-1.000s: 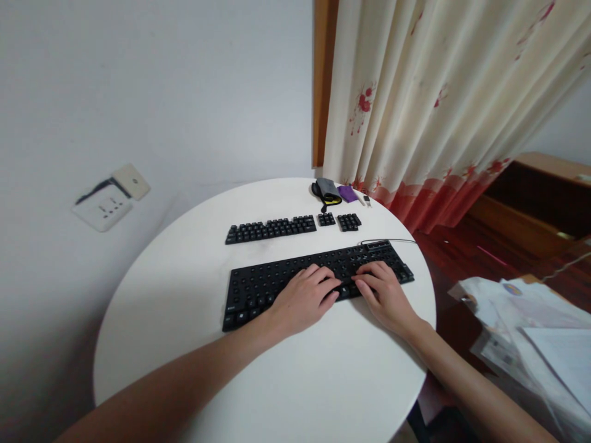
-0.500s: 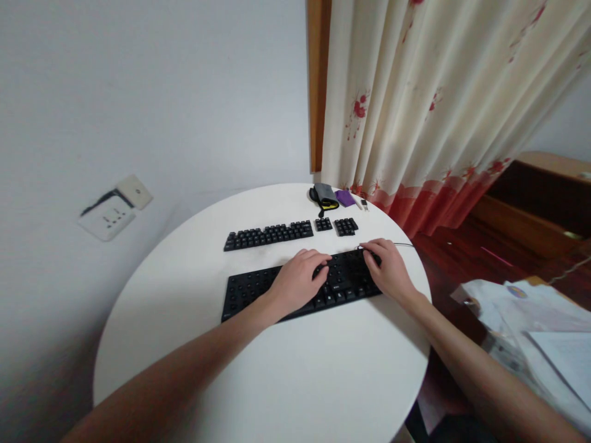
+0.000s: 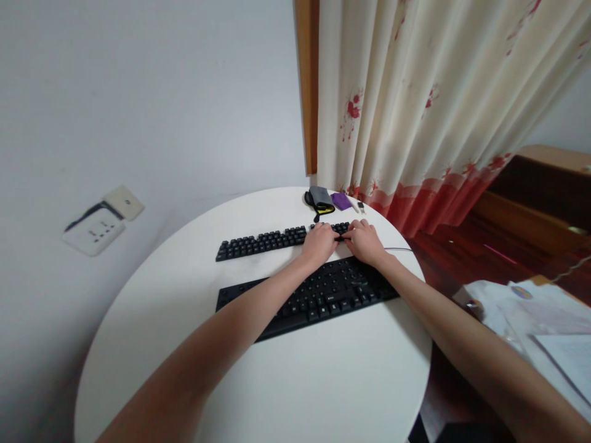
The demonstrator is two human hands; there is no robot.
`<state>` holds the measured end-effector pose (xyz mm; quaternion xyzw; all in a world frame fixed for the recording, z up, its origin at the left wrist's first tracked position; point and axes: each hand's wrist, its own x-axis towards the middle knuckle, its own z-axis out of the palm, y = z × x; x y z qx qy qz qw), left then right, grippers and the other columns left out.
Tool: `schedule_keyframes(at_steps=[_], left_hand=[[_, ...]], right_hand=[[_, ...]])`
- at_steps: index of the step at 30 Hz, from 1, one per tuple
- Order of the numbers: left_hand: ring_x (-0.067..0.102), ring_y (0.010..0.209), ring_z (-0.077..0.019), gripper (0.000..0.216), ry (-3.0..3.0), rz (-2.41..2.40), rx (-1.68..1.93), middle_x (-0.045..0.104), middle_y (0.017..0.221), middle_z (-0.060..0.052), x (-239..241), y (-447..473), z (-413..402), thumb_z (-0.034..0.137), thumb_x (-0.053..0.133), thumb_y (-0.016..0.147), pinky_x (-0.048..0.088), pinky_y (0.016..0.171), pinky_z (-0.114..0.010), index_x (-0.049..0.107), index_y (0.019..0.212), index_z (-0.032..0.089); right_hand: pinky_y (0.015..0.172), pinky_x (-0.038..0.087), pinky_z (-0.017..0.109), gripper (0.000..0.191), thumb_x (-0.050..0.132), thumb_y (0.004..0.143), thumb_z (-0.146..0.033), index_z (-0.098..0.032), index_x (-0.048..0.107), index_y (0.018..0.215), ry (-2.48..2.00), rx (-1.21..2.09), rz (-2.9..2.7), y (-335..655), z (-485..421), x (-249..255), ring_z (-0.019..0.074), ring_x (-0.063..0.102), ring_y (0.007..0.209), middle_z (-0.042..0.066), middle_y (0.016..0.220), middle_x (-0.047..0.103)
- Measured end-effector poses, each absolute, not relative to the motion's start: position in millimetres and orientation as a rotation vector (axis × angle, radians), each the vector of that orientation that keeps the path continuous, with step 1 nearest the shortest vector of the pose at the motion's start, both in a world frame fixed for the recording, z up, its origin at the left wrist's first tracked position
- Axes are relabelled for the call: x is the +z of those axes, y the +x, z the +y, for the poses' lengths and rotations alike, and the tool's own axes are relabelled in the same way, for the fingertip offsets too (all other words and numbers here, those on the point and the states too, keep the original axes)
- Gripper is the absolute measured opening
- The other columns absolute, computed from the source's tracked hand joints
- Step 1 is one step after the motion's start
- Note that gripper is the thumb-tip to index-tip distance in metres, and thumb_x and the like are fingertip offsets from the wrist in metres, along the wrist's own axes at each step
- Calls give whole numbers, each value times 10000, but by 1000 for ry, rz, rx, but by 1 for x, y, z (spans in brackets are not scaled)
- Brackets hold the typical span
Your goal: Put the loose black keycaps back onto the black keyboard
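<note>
Fingers of left hand (image 3: 320, 244) and right hand (image 3: 364, 242) bend over black plastic keycaps (image 3: 342, 227), their grip unclear. White marks (image 3: 330, 298) on the rectangular black keyboard (image 3: 318, 287) are illegible.

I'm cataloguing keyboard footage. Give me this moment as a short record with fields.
Left hand: fingertips at the right-end keycap cluster; exact contact unclear
Right hand: at the same cluster, facing the other hand
Keyboard: black, lying nearer the viewer
Keycap row: black, beyond the keyboard
Far edge: grey folded item, purple item
Surface: round white table
</note>
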<state>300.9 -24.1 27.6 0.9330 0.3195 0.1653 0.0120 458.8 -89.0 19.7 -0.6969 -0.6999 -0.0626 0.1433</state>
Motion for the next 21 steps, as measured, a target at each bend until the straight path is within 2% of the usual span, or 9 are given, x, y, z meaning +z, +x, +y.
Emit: schedule_keyframes(at_steps=[7, 11, 16, 21], left_hand=[[524, 1005, -252, 207, 2917, 892, 561, 649, 998, -99, 27, 299, -28, 196, 562, 881, 473, 878, -371, 769, 892, 181], [573, 985, -242, 228, 2859, 942, 483, 698, 917, -93, 28, 298, -32, 154, 553, 870, 476, 885, -356, 775, 902, 195], [621, 980, -247, 191, 2759, 1061, 492, 729, 893, -87, 33, 296, -41, 207, 612, 852, 488, 884, -348, 790, 918, 226], [637, 974, -242, 160, 2609, 1005, 617, 751, 922, -54, 43, 297, -73, 280, 650, 848, 491, 883, -349, 792, 911, 237]], right_hand=[[792, 410, 397, 152, 643, 845, -207, -248, 783, 887, -1785, -210, -2067, 465, -91, 14, 275, 491, 973, 103, 999, 650], [804, 420, 376, 115, 662, 841, -210, -227, 763, 786, -1704, -125, -2099, 462, -92, 15, 248, 539, 923, 83, 916, 701], [802, 421, 351, 101, 673, 816, -165, -209, 748, 765, -1694, -55, -2060, 462, -99, 22, 231, 583, 876, 61, 825, 724], [792, 456, 352, 95, 667, 820, -262, -197, 735, 811, -1611, 7, -1728, 490, -124, 24, 210, 607, 826, 49, 847, 732]])
